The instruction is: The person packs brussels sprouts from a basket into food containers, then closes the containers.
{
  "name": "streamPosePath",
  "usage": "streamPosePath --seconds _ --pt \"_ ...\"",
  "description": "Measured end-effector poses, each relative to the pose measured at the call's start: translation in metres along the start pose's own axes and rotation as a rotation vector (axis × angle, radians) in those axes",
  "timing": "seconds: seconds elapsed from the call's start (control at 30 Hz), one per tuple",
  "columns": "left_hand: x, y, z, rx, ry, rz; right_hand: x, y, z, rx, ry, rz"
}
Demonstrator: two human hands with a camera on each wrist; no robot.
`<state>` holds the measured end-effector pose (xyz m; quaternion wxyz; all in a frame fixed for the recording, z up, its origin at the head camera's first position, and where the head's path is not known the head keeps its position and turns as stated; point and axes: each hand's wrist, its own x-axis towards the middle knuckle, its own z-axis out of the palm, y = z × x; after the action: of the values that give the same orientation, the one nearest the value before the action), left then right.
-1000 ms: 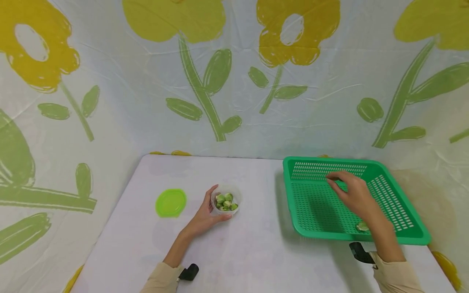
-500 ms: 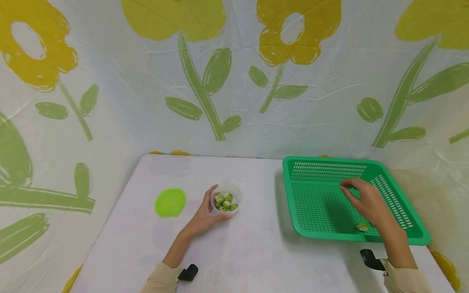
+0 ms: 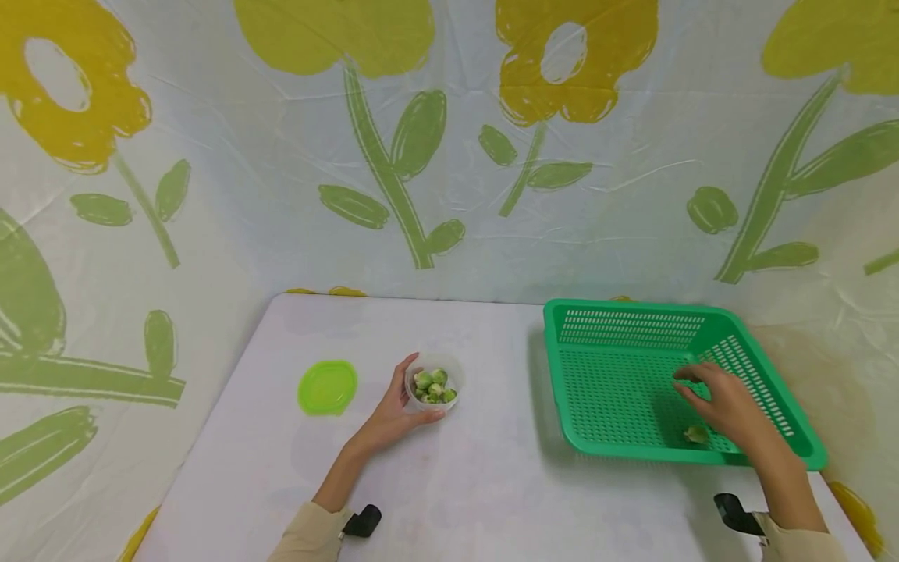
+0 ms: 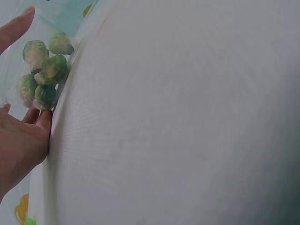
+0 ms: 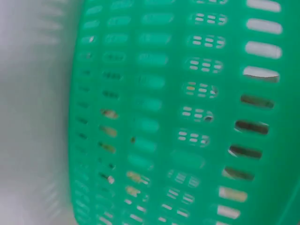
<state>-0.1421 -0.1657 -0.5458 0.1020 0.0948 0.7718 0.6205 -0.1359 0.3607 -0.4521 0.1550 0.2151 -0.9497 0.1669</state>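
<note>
Resting in the green basket (image 3: 604, 382), one sprout (image 3: 697, 434) lies near the right hand (image 3: 726, 400)

Creased white sheet (image 3: 246, 226) as backdrop, 9 through 3 o'clock; printed yellow flowers (image 3: 333, 35), green stems (image 3: 382, 168). White tabletop (image 3: 492, 499) toward 6. Shadows soft.

left grip (image 3: 391, 419) curled in a hold | right grip (image 3: 726, 398) loosely bent, aloft | forearms (image 3: 339, 478) extended

Soft even light, faint shadow beside green basket (image 3: 632, 449), left wrist view greyish, right wrist blurry
</note>
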Motion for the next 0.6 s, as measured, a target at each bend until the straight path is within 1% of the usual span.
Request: streamPosePath --seconds 0.27,0.37,0.6 --pt "0.000 0.001 0.000 0.006 -0.002 -0.001 -0.013 0.011 0.000 -0.009 -0.128 -0.004" --pt "0.000 0.000 0.000 0.009 -0.003 0.000 -0.015 0.013 -0.001 0.006 -0.191 0.011" --pt "0.001 -0.002 0.000 0.009 0.004 0.005 -0.014 0.012 -0.004 0.097 -0.361 0.125"
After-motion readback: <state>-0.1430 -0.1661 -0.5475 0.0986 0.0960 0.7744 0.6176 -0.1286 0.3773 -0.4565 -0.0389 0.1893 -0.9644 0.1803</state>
